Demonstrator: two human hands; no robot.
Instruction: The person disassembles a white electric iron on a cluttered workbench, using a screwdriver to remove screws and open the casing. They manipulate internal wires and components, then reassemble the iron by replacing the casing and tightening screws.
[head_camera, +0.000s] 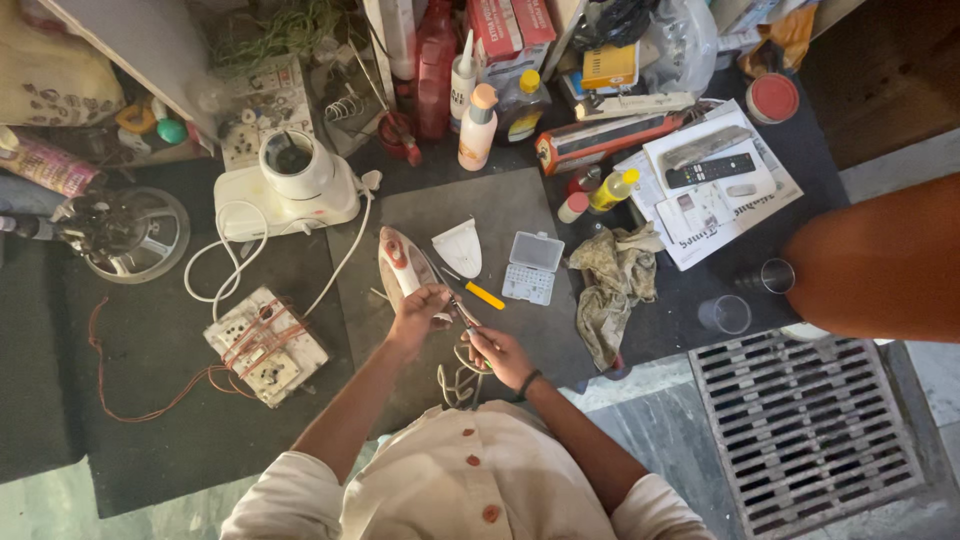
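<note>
A red and white clothes iron (402, 264) lies on its side on a dark mat (500, 215). My left hand (419, 314) rests against the near end of the iron and pinches something small there. My right hand (497, 354) grips a slim metal tool (452, 297) whose tip reaches toward the iron. The iron's white cord (457, 382) loops below my hands. A white iron cover piece (460, 246), a yellow-handled screwdriver (485, 295) and a small clear parts box (531, 267) lie just beyond.
A white mixer base (290, 185) and a wired switch board (266, 345) sit left. A dirty rag (612, 285), remote (709, 170), papers, bottles (477, 126) and glasses (725, 314) crowd the back and right. A metal floor grate (805, 430) lies at lower right; another person's orange-clad limb (880, 258) stands at right.
</note>
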